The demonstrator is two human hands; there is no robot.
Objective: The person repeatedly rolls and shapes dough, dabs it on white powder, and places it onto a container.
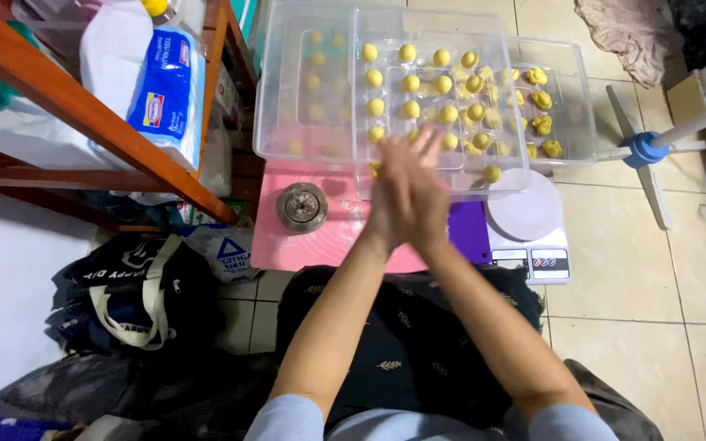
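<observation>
Low in the frame, two bare forearms rise from pale blue sleeves over a dark patterned cloth (402, 343) on the person's lap. At mid-frame the left hand (392, 196) and right hand (422, 192) press flat together, palm to palm, fingers pointing up the picture. Whether anything lies between the palms cannot be told; each grip is flat rather than curled, and blurred.

Beneath the hands lies a pink mat (288, 237) on the tiled floor. On it, left of the hands and apart from them, sits a round dark mould (301, 207). Just right of the hands are a purple board (469, 231) and a white kitchen scale (533, 229) with a round pan.

Just above the fingertips stand clear plastic trays (304, 151) holding rows of small yellow dough balls (410, 83); the nearest balls lie right beside the fingertips. Rougher yellow lumps (542, 124) fill the tray at upper right.

At upper left a wooden shelf frame (83, 114) carries a white and blue bag (165, 90). Dark tote bags (132, 294) lie at lower left. A white stand with a blue joint (643, 149) crosses the right edge.
</observation>
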